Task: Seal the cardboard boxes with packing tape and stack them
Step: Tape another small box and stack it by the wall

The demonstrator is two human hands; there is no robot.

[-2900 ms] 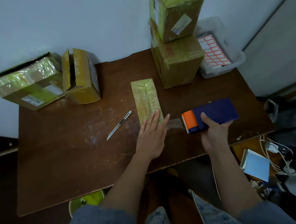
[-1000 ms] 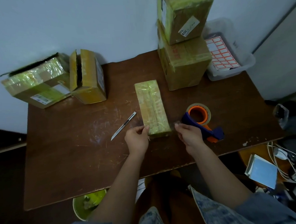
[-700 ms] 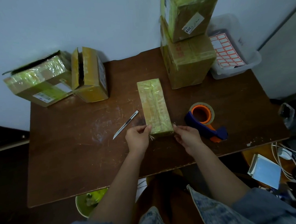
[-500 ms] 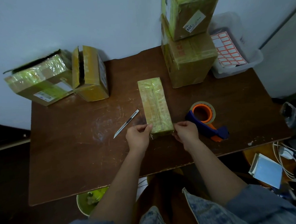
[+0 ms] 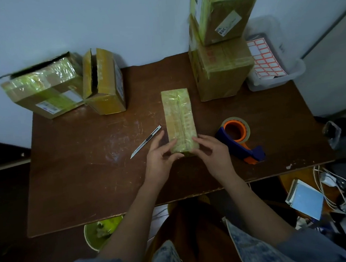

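At the far left of the brown table we see a taped cardboard box hanging partly over the table's edge, its upper flap lifted. Touching it on the right stands a yellowish box set on its side, with a dark slit open between its flaps. Nearer to us, a slim utility knife lies slantwise on the scratched wood, blade end toward the front edge.

Just beside the knife our left hand rests at the near end of the narrow box, fingers spread and fairly straight, fingertips on its top near corner and thumb against its near face. This narrow box lies flat at the table's middle, lengthwise away from us, its top covered in glossy tape. Our right hand mirrors the left on the other near corner, fingers relaxed and touching the top edge; whether either hand truly clasps the box we cannot tell.

Right of that hand the tape dispenser, blue with an orange core, lies on its side. Behind it two sealed boxes are stacked against the wall, and at the far right a clear plastic tub holds a sheet of red-bordered labels.
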